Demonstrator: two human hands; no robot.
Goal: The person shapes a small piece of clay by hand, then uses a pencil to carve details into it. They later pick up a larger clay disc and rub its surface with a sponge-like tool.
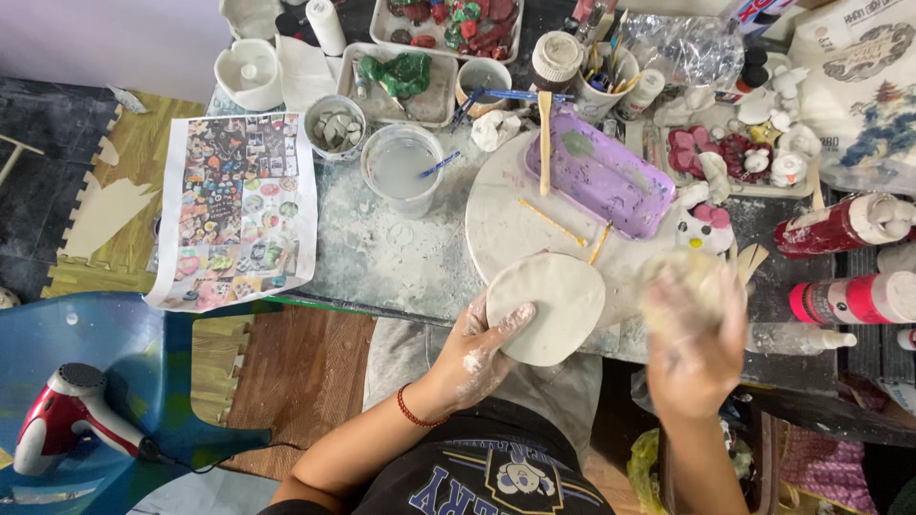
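My left hand (474, 355), dusted with white clay, holds a flat round disc of pale clay (549, 303) by its lower edge, just in front of the table. My right hand (695, 329) is blurred with motion and closed around a lump of pale clay (679, 275) at the table's near edge. Both hands sit in front of a round white turntable (506, 224). On it lie a purple tray (604, 179), a wooden stick (545, 138) and two thin yellow sticks.
A cup of cloudy water (402, 168), a tub of clay bits (335, 125), trays of coloured clay (401, 81), a printed picture sheet (237, 208), red-and-white bottles (840, 224) and a cat figurine (706, 229) crowd the table. A red hair dryer (67, 420) lies on a blue chair.
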